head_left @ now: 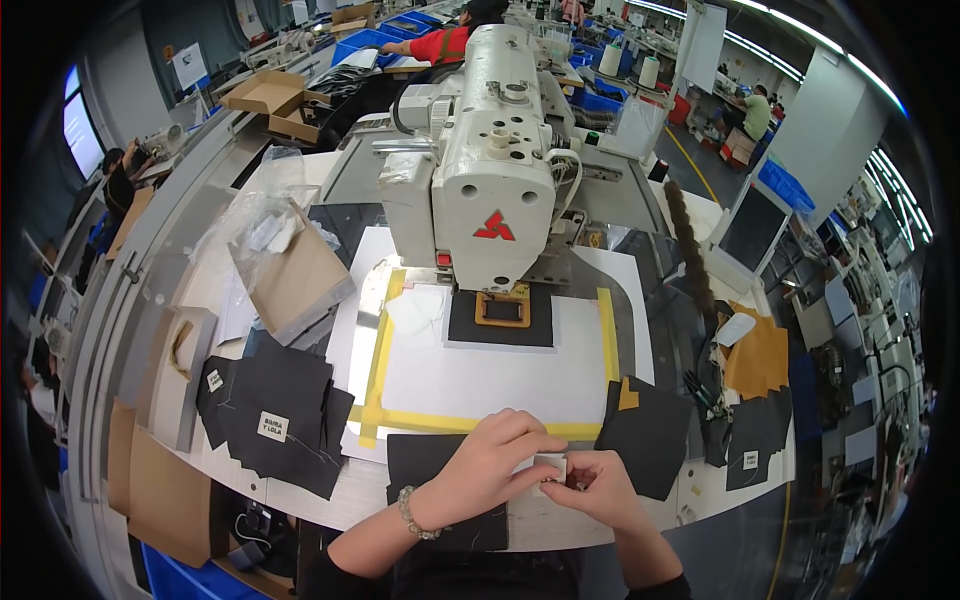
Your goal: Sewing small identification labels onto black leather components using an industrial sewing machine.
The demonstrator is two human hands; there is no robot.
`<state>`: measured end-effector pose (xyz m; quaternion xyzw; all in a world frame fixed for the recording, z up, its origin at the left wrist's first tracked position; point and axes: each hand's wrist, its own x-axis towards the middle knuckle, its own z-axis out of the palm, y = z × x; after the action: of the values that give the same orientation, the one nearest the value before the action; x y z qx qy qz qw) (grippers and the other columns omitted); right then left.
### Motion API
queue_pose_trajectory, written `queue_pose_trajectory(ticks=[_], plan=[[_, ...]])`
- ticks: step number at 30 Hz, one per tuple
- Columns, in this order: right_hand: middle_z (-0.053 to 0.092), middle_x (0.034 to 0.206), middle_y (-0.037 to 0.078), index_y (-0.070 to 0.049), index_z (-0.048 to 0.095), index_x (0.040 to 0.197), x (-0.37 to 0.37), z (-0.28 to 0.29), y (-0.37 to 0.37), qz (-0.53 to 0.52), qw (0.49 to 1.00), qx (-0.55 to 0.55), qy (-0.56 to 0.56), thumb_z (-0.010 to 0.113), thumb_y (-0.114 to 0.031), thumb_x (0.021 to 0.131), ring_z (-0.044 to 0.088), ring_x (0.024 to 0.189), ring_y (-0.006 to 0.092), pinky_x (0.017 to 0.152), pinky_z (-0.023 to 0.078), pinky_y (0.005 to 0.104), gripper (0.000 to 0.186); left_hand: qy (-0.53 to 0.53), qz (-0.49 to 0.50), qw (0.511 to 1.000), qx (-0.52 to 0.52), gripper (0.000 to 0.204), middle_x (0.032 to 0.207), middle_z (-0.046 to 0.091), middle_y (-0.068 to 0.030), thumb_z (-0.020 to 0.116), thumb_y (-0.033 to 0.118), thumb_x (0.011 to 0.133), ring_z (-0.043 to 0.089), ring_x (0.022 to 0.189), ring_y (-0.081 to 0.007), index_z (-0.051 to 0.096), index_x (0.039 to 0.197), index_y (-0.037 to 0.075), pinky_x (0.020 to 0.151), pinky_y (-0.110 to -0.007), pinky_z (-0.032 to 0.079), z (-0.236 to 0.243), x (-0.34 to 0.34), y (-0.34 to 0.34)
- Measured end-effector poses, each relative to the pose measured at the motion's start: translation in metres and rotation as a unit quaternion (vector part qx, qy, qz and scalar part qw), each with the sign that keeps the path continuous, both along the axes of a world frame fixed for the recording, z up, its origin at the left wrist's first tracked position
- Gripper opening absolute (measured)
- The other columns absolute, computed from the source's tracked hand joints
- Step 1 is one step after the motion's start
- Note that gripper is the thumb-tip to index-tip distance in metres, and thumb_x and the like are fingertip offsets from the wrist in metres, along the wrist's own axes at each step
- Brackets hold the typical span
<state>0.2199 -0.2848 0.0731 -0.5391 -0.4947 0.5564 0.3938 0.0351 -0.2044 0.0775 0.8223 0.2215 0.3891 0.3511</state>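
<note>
Close together at the table's front edge, my left hand (500, 462) and my right hand (603, 488) pinch a small white piece (551, 465), perhaps a label; the fingers hide part of it. A bracelet circles my left wrist. Beneath my left hand and forearm lies a black fabric piece (418, 453). Beyond my hands, the white sewing machine (492, 190) has its head over another black fabric piece (475, 332), on which a tan frame (503, 308) rests. That fabric lies on a white sheet (480, 385) edged with yellow tape.
Black fabric pieces with white labels lie left (290, 400) and right (758, 440). More black fabric (650, 435) sits by my right hand. An open cardboard box (290, 280) and plastic bags are back left; tan fabric (757, 358) and a screen (752, 232) are right. Other people work farther away.
</note>
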Motion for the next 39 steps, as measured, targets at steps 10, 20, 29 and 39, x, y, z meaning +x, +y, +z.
queue_pose_trajectory(ticks=[10, 20, 29, 39], plan=[[0.064, 0.075, -0.001, 0.003, 0.068, 0.087, 0.004, -0.01, -0.002, 0.006, 1.0, -0.007, 0.026, 0.073, -0.003, 0.081, 0.054, 0.064, 0.0019, 0.056, 0.042, 0.0166, 0.01, 0.037, 0.063, 0.997, 0.039, 0.007, 0.084, 0.057, -0.0043, 0.066, 0.004, 0.082, 0.052, 0.079, -0.0235, 0.06, 0.083, 0.007, 0.072, -0.034, 0.037, 0.001, -0.008, 0.011], [0.065, 0.075, 0.002, 0.003, 0.067, 0.086, 0.021, 0.003, 0.036, 0.071, 0.992, -0.089, 0.052, 0.072, -0.008, 0.085, 0.055, 0.062, 0.005, 0.056, 0.045, 0.0199, 0.012, 0.035, -0.019, 0.985, -0.169, 0.012, 0.079, 0.063, -0.0056, 0.06, 0.014, 0.091, 0.059, 0.077, -0.0187, 0.059, 0.1, 0.006, 0.072, -0.032, 0.042, 0.003, -0.011, 0.033], [0.067, 0.08, 0.006, 0.002, 0.065, 0.092, 0.025, -0.015, 0.087, -0.033, 0.994, 0.009, 0.1, 0.07, -0.002, 0.084, 0.061, 0.069, 0.009, 0.063, 0.048, 0.02, 0.011, -0.066, 0.017, 0.976, -0.207, 0.005, 0.084, 0.064, -0.0049, 0.061, 0.001, 0.089, 0.064, 0.073, -0.0114, 0.06, 0.094, 0.0, 0.065, -0.024, 0.049, -0.029, 0.0, 0.064], [0.065, 0.077, 0.006, 0.001, 0.065, 0.094, 0.021, -0.03, 0.154, -0.028, 0.995, 0.033, 0.094, 0.066, -0.006, 0.088, 0.059, 0.065, 0.0097, 0.059, 0.045, 0.021, 0.01, -0.049, 0.047, 0.956, -0.284, 0.01, 0.087, 0.063, -0.0068, 0.061, 0.001, 0.087, 0.066, 0.076, -0.014, 0.068, 0.094, -0.001, 0.068, -0.025, 0.051, -0.051, -0.009, 0.107]])
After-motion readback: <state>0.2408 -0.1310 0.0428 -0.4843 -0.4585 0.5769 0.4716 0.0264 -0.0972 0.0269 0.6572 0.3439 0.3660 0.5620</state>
